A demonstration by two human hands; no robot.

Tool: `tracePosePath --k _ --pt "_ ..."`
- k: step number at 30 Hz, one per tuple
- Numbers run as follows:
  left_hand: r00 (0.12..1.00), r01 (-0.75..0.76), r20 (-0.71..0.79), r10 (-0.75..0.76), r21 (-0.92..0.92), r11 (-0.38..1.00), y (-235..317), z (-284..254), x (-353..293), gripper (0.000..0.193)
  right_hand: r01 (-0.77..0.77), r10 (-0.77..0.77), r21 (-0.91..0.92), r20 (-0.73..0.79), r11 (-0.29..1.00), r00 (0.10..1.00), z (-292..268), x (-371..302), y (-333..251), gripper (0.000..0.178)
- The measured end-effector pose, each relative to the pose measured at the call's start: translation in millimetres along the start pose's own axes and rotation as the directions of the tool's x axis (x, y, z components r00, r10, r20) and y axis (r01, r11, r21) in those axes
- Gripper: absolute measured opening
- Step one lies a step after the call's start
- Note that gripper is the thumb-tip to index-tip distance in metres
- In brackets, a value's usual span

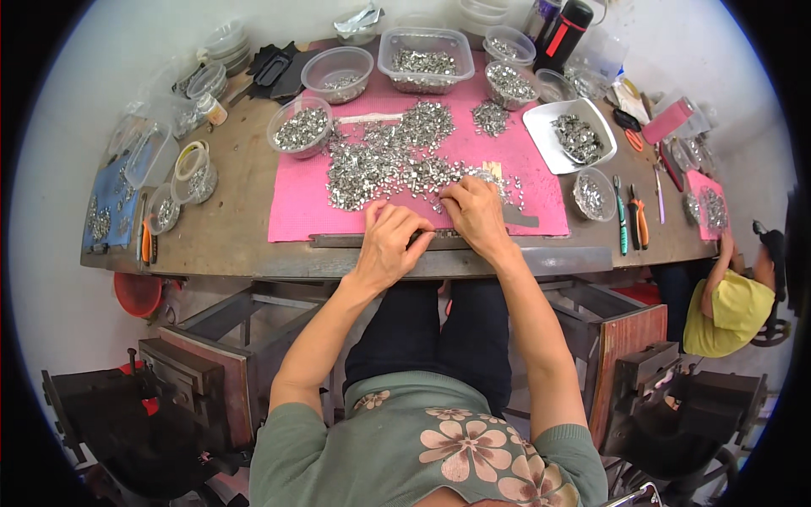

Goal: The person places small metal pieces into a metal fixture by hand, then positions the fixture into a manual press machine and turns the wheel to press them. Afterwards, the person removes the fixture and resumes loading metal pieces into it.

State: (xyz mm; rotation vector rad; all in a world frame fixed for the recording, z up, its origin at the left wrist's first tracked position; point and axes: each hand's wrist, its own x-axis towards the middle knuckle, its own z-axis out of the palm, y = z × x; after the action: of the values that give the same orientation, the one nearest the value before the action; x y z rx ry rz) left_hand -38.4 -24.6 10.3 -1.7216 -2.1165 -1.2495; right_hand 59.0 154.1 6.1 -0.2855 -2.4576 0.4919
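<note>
A large heap of small shiny metal pieces (380,173) lies spread on a pink mat (296,203). My left hand (387,242) is at the mat's near edge, fingers curled and thumb toward a dark spot by a long metal bar (338,241). What is in its grip is too small to make out. My right hand (477,215) is just to the right, at the near side of the heap. Its fingers and thumb are drawn together, and anything between them is hidden. The bar runs along the front, partly covered by my left hand.
Metal pieces fill a round tub (300,127), a rectangular tub (427,63) and a white tray (553,135). A small bowl (594,194), green-handled tool (622,221) and orange-handled pliers (639,222) lie right. A person in a yellow shirt (733,308) sits at far right.
</note>
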Motion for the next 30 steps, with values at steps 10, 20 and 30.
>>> tracePosePath --k 10,20,30 --pt "1.000 0.006 -0.026 -0.007 -0.064 0.998 -5.6 0.3 -0.1 0.011 0.005 -0.007 0.023 0.086 1.000 0.996 -2.8 5.1 -0.4 0.007" --pt "0.997 0.035 -0.076 -0.031 0.057 0.998 -0.5 8.9 -2.2 0.022 -0.083 0.059 0.214 0.118 0.973 0.991 -33.4 -15.1 -11.2 0.009" --pt "0.985 0.143 0.059 -0.161 0.228 0.963 -13.4 7.8 16.9 0.041 0.144 -0.143 0.034 -0.012 0.989 0.990 -36.0 -45.3 -17.7 0.016"
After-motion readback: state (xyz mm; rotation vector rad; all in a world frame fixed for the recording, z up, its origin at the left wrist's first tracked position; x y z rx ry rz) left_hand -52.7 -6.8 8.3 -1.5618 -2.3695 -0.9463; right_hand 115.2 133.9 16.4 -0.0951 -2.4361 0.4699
